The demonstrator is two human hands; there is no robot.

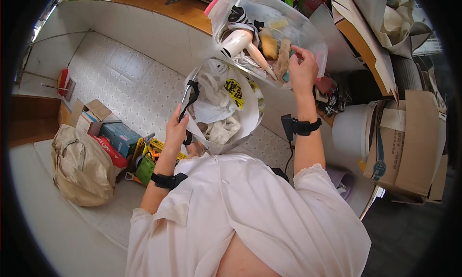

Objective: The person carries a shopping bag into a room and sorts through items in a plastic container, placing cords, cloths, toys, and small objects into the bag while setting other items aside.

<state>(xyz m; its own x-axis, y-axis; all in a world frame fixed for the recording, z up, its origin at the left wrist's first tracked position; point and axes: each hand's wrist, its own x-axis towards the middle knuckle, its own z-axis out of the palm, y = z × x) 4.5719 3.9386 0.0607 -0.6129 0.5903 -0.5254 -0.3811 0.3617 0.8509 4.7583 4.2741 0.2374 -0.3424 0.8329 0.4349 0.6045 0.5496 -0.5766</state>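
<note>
My left hand (176,129) is closed around the black handle (191,95) of a white shopping bag (251,114). The bag stands wide open and holds crumpled white plastic and a pale cloth (224,130). My right hand (304,69) reaches into a clear plastic bin (315,41), its thumb and index finger curled together beside a brown fuzzy item (283,59). What lies between those fingers is too small to make out. Left of it in the bin are a white and pink hair dryer (238,42) and a yellow item (268,46).
On the left sit a beige bag (82,164), a teal box (119,138) and yellow and green items (145,167). To the right stand a white bucket (350,130) and a cardboard box (409,142). Patterned flooring (120,68) stretches behind the shopping bag.
</note>
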